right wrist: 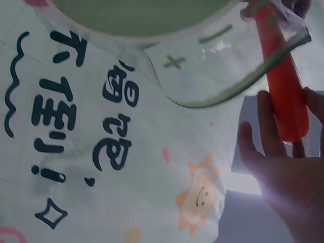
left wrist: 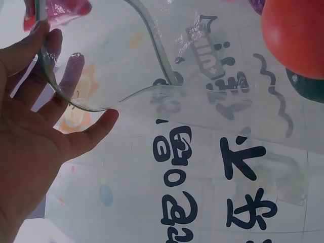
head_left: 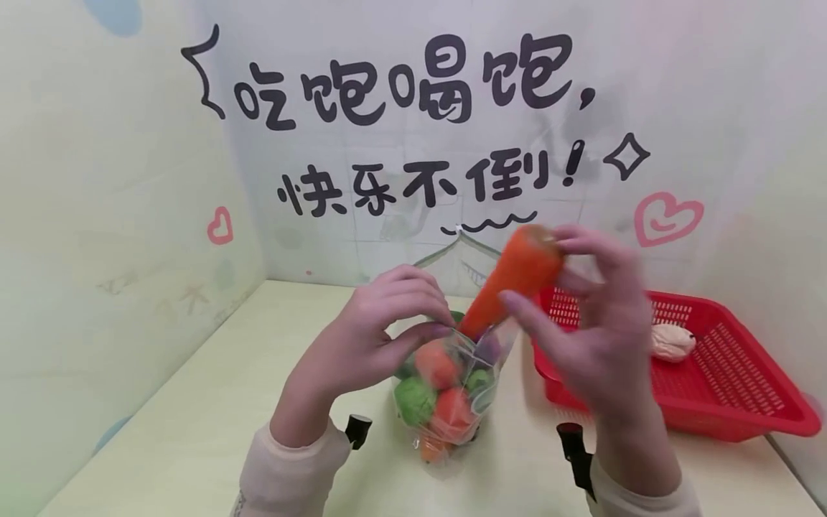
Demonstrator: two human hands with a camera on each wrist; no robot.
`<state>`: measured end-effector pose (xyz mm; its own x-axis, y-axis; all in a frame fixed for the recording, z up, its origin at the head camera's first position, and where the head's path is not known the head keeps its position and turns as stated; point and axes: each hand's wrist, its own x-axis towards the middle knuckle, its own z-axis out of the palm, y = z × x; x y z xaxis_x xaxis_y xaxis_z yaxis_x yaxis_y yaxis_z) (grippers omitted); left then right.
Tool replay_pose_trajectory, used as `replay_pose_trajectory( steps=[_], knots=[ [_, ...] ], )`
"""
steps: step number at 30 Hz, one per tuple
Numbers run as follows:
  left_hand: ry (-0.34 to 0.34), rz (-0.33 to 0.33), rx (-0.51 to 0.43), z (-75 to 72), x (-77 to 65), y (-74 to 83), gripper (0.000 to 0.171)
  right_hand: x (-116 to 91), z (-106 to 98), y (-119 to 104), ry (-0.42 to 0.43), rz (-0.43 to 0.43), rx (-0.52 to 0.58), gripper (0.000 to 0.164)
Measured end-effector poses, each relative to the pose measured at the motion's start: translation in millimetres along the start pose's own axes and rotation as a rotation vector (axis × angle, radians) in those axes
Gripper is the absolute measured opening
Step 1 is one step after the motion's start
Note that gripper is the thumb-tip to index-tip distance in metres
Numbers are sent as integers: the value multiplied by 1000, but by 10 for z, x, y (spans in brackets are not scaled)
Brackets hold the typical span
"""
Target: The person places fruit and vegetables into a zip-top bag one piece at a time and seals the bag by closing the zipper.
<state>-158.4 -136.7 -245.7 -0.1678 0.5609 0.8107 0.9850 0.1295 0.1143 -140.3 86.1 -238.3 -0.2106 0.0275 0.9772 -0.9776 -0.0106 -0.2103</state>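
Note:
A clear plastic bag (head_left: 446, 471) stands on the table, packed with toy-like produce: a green round vegetable (head_left: 415, 401), a red round piece (head_left: 452, 414), an orange-red one (head_left: 437, 364) and something purple (head_left: 488, 349). My left hand (head_left: 381, 327) pinches the bag's rim (left wrist: 158, 46) on its left side, thumb and fingers on the film. In my right hand (head_left: 607, 330) is an orange carrot (head_left: 517, 276), gripped near its thick end between thumb and fingers. The carrot slants down to the left, its narrow end at the bag's mouth.
A red perforated basket (head_left: 730, 424) sits on the right of the table, behind my right hand, with a pale wrinkled item (head_left: 672, 342) inside. The pale table (head_left: 213, 431) meets a printed wall (head_left: 388, 251) at the back and another wall on the left.

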Motion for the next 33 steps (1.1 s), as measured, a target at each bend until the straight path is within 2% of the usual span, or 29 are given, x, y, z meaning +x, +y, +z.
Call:
replay_pose_trajectory(
  steps=[2, 4, 6, 9, 13, 16, 21, 23, 28, 31, 33],
  knots=[
    [3, -1, 3, -23, 2, 24, 9, -21, 79, -7, -197, 98, -108, 47],
    [5, -3, 8, -32, 4, 36, 11, -57, 125, 24, -349, 164, -209, 40],
    [11, -7, 11, -34, -4, 39, 12, -126, 135, 123, -464, 214, -263, 33],
    [12, -12, 10, -46, -22, 38, 13, -227, 131, 271, -630, 281, -284, 22],
    [-6, -6, -1, -60, -25, 29, 13, -302, 123, 386, -817, 285, -305, 24],
    [-21, 5, -9, -66, -22, 27, 11, -296, 85, 385, -872, 294, -313, 19],
    [3, -11, 16, -65, -27, 18, 9, -267, -73, 367, -880, 393, -252, 18],
    [36, -27, 41, -56, -29, 10, 11, -265, -133, 362, -888, 366, -217, 17],
    [96, -72, 90, -35, -24, 8, 14, -266, -154, 373, -917, 220, -104, 14],
    [106, -86, 98, -27, -18, 18, 14, -288, -107, 407, -933, 242, -27, 3],
    [114, -87, 101, -21, -18, 22, 14, -320, -61, 430, -952, 300, -11, 4]
  ],
)
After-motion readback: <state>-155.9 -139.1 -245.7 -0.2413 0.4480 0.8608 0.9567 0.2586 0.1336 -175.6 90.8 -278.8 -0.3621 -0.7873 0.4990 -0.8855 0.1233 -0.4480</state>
